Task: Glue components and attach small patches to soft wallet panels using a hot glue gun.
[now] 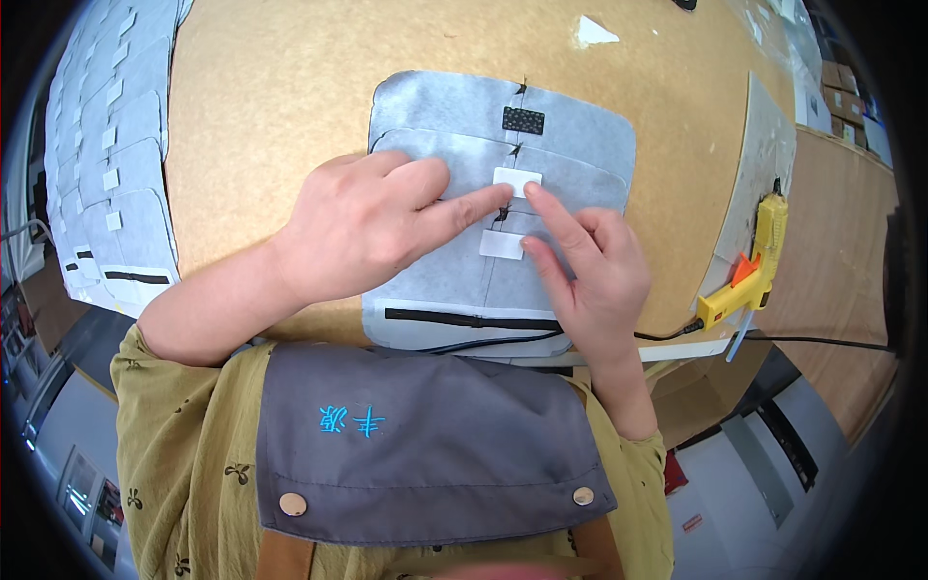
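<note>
A layered grey felt-like piece (454, 275) lies flat in front of me, with a dotted black patch (523, 120) near its top and a black strip (435, 317) along its lower part. Two small white rectangles sit along its middle line. On the upper white rectangle (516, 178) rests the outstretched index fingertip of my left hand (353, 227), whose other fingers are curled. The index fingertip of my right hand (614, 271) touches the same rectangle's right side. My right thumb is at the right edge of the lower white rectangle (501, 245), apart from the index finger.
Similar grey pieces (135, 246) with white rectangles overlap at the left of the brown board (242, 106). A yellow glue gun (759, 261) lies at the right edge, its black cable (822, 340) running nearby. A white scrap (594, 34) lies at the far side.
</note>
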Demonstrator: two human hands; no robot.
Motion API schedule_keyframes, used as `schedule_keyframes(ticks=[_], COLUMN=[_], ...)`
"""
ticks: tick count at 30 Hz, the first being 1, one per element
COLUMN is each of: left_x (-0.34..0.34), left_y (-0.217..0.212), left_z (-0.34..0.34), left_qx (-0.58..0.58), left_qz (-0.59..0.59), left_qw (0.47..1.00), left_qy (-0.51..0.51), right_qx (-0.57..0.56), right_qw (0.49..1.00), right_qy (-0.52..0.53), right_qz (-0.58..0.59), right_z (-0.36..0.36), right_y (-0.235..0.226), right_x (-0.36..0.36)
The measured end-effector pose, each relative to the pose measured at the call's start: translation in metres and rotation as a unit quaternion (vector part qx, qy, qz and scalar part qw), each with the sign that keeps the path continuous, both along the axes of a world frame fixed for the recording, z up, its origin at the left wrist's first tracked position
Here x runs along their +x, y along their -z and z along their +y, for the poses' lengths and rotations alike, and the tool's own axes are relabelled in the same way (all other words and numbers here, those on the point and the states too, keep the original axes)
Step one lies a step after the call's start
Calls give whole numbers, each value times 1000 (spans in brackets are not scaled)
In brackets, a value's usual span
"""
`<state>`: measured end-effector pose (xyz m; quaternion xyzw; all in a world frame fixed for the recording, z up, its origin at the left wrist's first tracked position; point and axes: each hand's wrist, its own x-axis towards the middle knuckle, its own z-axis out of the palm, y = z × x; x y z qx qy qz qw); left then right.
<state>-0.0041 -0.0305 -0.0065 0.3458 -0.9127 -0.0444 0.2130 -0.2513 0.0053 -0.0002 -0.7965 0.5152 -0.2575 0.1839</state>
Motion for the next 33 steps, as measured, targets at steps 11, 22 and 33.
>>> schedule_keyframes(ticks=[11,22,33], left_x=[-2,-2,-3], left_y=[2,-2,2], left_z=[0,1,-1], left_qx=[10,18,15], left_qz=[3,-9,35], left_qw=[1000,1000,999], left_qy=[-5,-15,-14], right_qx=[-64,-2,-28], right_qw=[991,999,999], right_qy=[-2,29,3], right_qz=[120,40,32], right_z=[3,-2,0], right_y=[7,3,7], right_x=[1,0,-4])
